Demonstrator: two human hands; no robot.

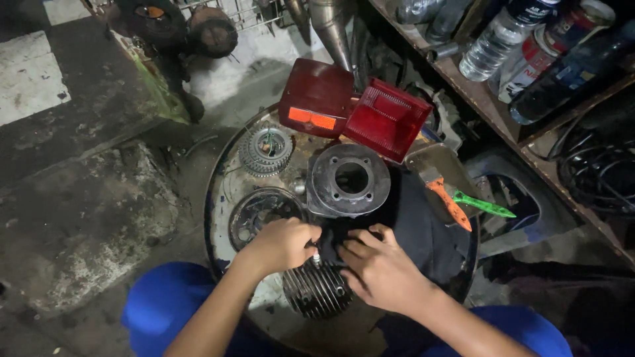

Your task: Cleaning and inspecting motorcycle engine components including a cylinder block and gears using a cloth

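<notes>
Two hands: both work at the near edge of a round metal tray, over a finned cylinder head.
Left hand: closed in a fist around a small tool or plug stem that stands just above the fins (what exactly it is I cannot tell).
Right hand: fingers spread flat, pressing a dark cloth beside the head; it grips nothing.
Slip risk: the head lies near the tray's rim, so a hard twist could, I judge, skid it off the edge.
Crowding: a cylinder barrel and a clutch plate lie close by, and a jerked elbow could knock them.
Snag risk: loose cloth may catch under the stem.
Light: dim, so small parts could go astray.
</notes>
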